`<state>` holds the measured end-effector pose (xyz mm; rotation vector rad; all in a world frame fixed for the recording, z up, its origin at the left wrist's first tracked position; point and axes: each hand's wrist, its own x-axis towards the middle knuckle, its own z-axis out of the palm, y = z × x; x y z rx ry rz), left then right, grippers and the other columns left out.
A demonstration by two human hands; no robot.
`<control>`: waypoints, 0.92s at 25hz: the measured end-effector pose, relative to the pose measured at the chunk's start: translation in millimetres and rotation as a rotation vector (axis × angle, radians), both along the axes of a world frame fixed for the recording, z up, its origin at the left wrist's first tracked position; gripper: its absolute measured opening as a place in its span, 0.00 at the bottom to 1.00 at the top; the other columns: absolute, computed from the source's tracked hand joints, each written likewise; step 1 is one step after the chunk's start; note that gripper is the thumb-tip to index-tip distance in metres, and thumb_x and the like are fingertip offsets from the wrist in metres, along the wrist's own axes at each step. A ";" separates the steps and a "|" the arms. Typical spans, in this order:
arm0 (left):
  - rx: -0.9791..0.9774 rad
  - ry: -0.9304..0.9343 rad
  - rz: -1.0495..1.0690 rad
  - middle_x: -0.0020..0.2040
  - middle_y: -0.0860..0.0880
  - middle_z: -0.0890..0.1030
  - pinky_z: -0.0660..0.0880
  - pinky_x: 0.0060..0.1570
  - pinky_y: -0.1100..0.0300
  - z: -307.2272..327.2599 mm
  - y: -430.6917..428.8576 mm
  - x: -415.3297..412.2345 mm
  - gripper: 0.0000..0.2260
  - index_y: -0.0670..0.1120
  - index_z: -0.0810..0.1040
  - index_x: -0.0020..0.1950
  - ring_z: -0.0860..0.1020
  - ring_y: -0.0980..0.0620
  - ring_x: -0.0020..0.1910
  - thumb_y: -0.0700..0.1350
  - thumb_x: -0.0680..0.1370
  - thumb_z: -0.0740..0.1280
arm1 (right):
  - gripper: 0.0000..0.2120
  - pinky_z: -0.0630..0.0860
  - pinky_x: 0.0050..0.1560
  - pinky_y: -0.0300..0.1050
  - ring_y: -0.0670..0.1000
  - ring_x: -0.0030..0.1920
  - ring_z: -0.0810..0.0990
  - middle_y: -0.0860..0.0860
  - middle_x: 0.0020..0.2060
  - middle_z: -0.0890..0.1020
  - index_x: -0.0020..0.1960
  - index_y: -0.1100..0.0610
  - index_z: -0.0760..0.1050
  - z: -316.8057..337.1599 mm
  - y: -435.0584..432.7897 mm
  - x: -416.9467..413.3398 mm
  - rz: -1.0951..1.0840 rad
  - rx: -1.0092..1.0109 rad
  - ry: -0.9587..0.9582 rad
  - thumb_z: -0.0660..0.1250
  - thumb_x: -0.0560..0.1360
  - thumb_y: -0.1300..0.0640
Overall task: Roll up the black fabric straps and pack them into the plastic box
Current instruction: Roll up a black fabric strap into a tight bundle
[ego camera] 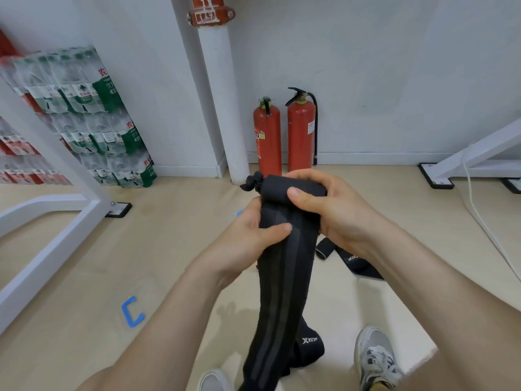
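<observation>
A long black fabric strap with a grey stripe hangs in front of me, its top end wound into a roll with a small knotted loop sticking out at the left. My right hand grips the roll, fingers over the top and thumb on its front. My left hand pinches the strap just below the roll. The strap's lower end with white lettering trails by my feet. On the floor behind lie another rolled black strap and a flat black one. The clear plastic box with a blue clasp lies on the floor at the left.
Two red fire extinguishers stand against the wall by a white pipe. Stacked packs of bottled water are at the left, behind a white table frame. Another white frame and cable are at the right. My shoes are below.
</observation>
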<state>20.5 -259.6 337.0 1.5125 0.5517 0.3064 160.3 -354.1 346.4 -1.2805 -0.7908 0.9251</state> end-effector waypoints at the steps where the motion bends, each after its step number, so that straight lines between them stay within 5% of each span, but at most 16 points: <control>1: -0.013 -0.039 -0.016 0.58 0.49 0.83 0.79 0.57 0.51 -0.6 1.4 -2.2 0.18 0.51 0.70 0.68 0.83 0.50 0.57 0.40 0.79 0.68 | 0.14 0.82 0.49 0.54 0.57 0.51 0.84 0.57 0.51 0.84 0.59 0.56 0.78 0.2 -0.4 0.5 0.007 0.005 -0.037 0.72 0.74 0.56; 4: 0.009 -0.085 0.081 0.56 0.47 0.84 0.81 0.52 0.55 -5.6 -4.6 0.5 0.18 0.48 0.72 0.67 0.84 0.49 0.54 0.37 0.79 0.68 | 0.11 0.80 0.44 0.40 0.50 0.51 0.83 0.51 0.52 0.83 0.61 0.52 0.76 8.7 -3.4 5.0 0.048 -0.058 -0.367 0.69 0.79 0.58; 9: -0.263 -0.226 0.166 0.53 0.47 0.85 0.80 0.49 0.54 -0.6 4.9 -1.4 0.20 0.46 0.77 0.61 0.84 0.48 0.53 0.51 0.72 0.73 | 0.13 0.81 0.54 0.46 0.50 0.54 0.81 0.49 0.54 0.80 0.61 0.49 0.74 20.3 -10.4 10.7 0.164 -0.075 -0.531 0.69 0.79 0.59; 12: -0.151 -0.253 0.219 0.48 0.47 0.85 0.81 0.46 0.53 -0.8 9.0 -1.1 0.15 0.45 0.80 0.52 0.84 0.49 0.49 0.49 0.70 0.77 | 0.18 0.80 0.55 0.44 0.47 0.55 0.80 0.47 0.56 0.79 0.59 0.47 0.74 15.2 -8.2 1.8 0.223 -0.043 -0.674 0.72 0.75 0.62; 16: 0.021 -0.288 0.275 0.40 0.50 0.82 0.80 0.40 0.52 6.6 16.8 -5.0 0.11 0.48 0.82 0.42 0.83 0.49 0.43 0.44 0.64 0.80 | 0.19 0.83 0.50 0.48 0.48 0.53 0.83 0.46 0.51 0.83 0.57 0.47 0.78 12.7 -8.2 3.7 0.139 0.000 -0.416 0.77 0.71 0.63; 20: 0.057 -0.183 0.056 0.43 0.47 0.83 0.81 0.38 0.55 20.2 23.0 -19.9 0.15 0.44 0.82 0.49 0.84 0.46 0.43 0.37 0.65 0.79 | 0.21 0.83 0.49 0.48 0.48 0.50 0.84 0.49 0.49 0.85 0.58 0.50 0.80 12.1 -12.1 2.9 0.166 -0.017 -0.335 0.75 0.70 0.68; 23: 0.143 -0.221 0.145 0.43 0.48 0.84 0.81 0.40 0.58 26.8 21.0 -23.4 0.15 0.44 0.83 0.49 0.84 0.49 0.44 0.37 0.64 0.78 | 0.21 0.83 0.49 0.49 0.55 0.53 0.85 0.56 0.52 0.85 0.62 0.51 0.78 11.1 -9.7 1.0 0.175 -0.026 -0.174 0.75 0.71 0.63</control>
